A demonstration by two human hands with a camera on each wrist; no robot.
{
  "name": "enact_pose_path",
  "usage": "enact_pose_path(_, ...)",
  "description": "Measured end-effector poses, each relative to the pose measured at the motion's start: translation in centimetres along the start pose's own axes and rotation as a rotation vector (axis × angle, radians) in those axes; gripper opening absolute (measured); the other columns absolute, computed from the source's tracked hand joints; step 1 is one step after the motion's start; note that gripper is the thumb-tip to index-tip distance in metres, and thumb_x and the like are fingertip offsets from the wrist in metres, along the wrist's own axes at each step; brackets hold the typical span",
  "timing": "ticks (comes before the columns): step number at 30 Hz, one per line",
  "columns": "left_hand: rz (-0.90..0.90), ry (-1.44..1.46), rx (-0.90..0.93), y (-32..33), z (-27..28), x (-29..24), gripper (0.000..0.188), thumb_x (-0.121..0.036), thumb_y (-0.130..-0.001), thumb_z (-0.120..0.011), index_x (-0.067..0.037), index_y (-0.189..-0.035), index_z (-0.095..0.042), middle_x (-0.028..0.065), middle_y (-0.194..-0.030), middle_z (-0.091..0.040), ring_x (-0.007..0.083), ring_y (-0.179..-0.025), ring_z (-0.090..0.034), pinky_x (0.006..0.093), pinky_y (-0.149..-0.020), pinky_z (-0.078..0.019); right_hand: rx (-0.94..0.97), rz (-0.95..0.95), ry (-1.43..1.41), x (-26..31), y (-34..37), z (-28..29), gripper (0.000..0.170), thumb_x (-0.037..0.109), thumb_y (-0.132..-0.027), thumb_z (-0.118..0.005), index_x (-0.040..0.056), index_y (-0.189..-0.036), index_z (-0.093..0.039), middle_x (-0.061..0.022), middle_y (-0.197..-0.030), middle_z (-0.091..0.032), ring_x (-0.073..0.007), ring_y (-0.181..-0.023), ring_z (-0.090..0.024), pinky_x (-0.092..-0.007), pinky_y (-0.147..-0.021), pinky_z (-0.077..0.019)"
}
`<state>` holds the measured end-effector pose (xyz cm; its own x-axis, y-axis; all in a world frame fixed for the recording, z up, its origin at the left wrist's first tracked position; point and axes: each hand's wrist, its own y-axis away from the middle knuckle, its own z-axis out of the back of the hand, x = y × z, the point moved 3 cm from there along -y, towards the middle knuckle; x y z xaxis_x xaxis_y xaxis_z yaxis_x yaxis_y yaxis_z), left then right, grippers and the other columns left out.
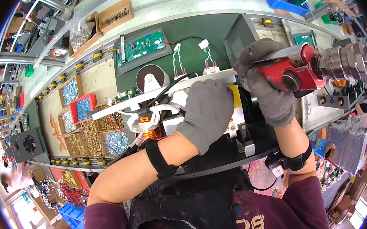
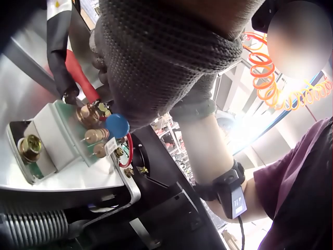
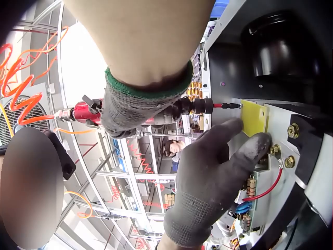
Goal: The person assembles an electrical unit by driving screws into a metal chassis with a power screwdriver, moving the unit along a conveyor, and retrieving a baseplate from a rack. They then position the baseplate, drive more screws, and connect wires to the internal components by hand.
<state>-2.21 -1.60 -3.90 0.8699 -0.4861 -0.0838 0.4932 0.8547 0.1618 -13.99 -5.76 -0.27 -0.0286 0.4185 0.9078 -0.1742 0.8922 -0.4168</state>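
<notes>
My gloved right hand (image 1: 267, 84) grips a red air screwdriver (image 1: 299, 65) around its body. In the right wrist view its bit (image 3: 229, 105) reaches to a screw at the edge of a yellow sheet (image 3: 253, 117). My gloved left hand (image 1: 210, 104) leans over a pale metal panel (image 1: 139, 97); its thumb and index finger (image 3: 229, 130) pinch the lower end of the yellow sheet. Brass screws and a red wire sit beside the thumb. The left wrist view shows a small circuit board (image 2: 78, 138) with a blue disc component below the left hand, whose fingertips are mostly hidden there.
A green circuit board (image 1: 145, 48) in a grey tray lies beyond the panel. Bins of screws (image 1: 90, 134) stand at the left, and a cardboard box (image 1: 116, 15) at the back. Copper coils (image 1: 152, 133) and loose white wires sit near the left forearm. Orange air hoses (image 3: 21, 104) hang alongside.
</notes>
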Motion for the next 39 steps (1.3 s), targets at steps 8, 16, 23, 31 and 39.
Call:
enact_pose_path(8, 0.017, 0.015, 0.016, 0.2, 0.9, 0.0, 0.038, -0.034, -0.075, -0.068, -0.006, -0.099, -0.063, 0.0084, -0.086, -0.057, 0.0225, -0.085, -0.057, 0.0373, -0.069, -0.0433, -0.085, -0.040, 0.064, 2.5, 0.3, 0.1, 0.030, 0.004, -0.079, -0.057, 0.0032, -0.108, -0.050, -0.0095, -0.091, -0.057, -0.0171, -0.075, -0.057, -0.0290, -0.065, -0.0485)
enact_pose_path(16, 0.243, 1.890, 0.121, 1.8, 2.6, 3.0, 0.023, -0.006, -0.091, -0.052, 0.004, -0.112, -0.055, 0.0097, -0.096, -0.060, 0.0148, -0.082, -0.061, 0.0242, -0.072, -0.0552, -0.192, 0.344, -0.198, 9.8, 2.5, 1.9, 0.038, 0.027, -0.081, -0.060, 0.0000, -0.105, -0.050, -0.0124, -0.086, -0.053, -0.0242, -0.078, -0.058, -0.0322, -0.060, -0.0507)
enact_pose_path(23, 0.225, 2.206, 0.353, 2.2, 1.4, 1.8, 0.035, -0.033, -0.094, -0.051, 0.001, -0.104, -0.055, 0.0073, -0.086, -0.058, 0.0120, -0.074, -0.058, 0.0222, -0.059, -0.0528, -0.336, 0.192, -0.136, 10.6, 3.3, 0.2, 0.043, 0.037, -0.076, -0.061, -0.0009, -0.092, -0.047, -0.0094, -0.071, -0.048, -0.0220, -0.066, -0.052, -0.0325, -0.059, -0.0449)
enact_pose_path(31, 0.238, 2.217, 0.301, 1.9, 0.9, 2.3, 0.044, -0.047, -0.090, -0.052, -0.003, -0.092, -0.056, 0.0023, -0.071, -0.052, 0.0108, -0.060, -0.047, 0.0231, -0.051, -0.0393, -0.339, 0.104, -0.206, 9.9, 2.6, -0.4, 0.042, 0.036, -0.076, -0.062, -0.0004, -0.092, -0.047, -0.0086, -0.071, -0.047, -0.0206, -0.061, -0.048, -0.0340, -0.060, -0.0438)
enact_pose_path(39, 0.168, 2.092, 0.319, 1.4, 0.4, 2.6, 0.049, -0.051, -0.091, -0.049, -0.004, -0.085, -0.058, -0.0004, -0.064, -0.051, 0.0062, -0.055, -0.044, 0.0203, -0.049, -0.0361, -0.353, 0.066, -0.317, 9.1, 2.2, -0.2, 0.039, 0.031, -0.077, -0.063, -0.0001, -0.094, -0.048, -0.0082, -0.081, -0.049, -0.0162, -0.060, -0.048, -0.0363, -0.063, -0.0451)
